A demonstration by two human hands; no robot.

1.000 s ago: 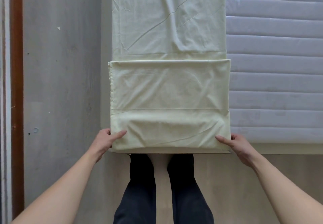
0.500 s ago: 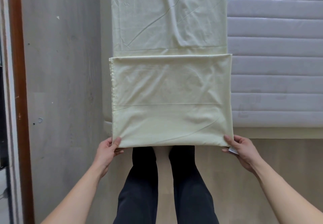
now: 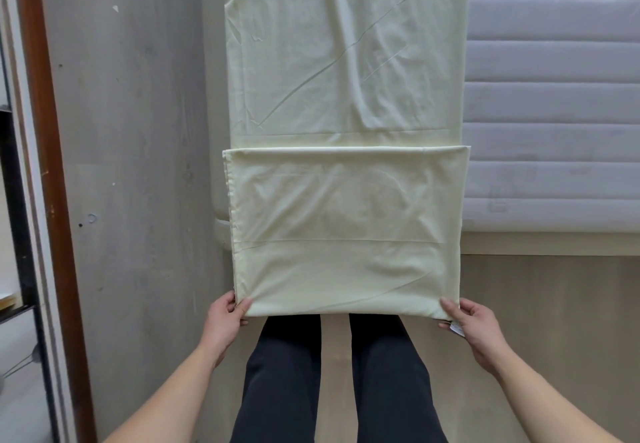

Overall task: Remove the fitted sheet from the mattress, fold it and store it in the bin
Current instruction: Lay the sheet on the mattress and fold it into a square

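Head view: sheet (image 3: 346, 124) is off the mattress (image 3: 554, 131) and folded into a long strip lying along its left side, near end doubled over and hanging past the bed edge. Left hand (image 3: 223, 325) pinches the near-left corner, right hand (image 3: 476, 328) pinches the near-right corner. Judging by this, folding is maybe halfway; more folds plus storing remain. Bin not in frame. Strip's far end is cut off at the top; layer count unclear.
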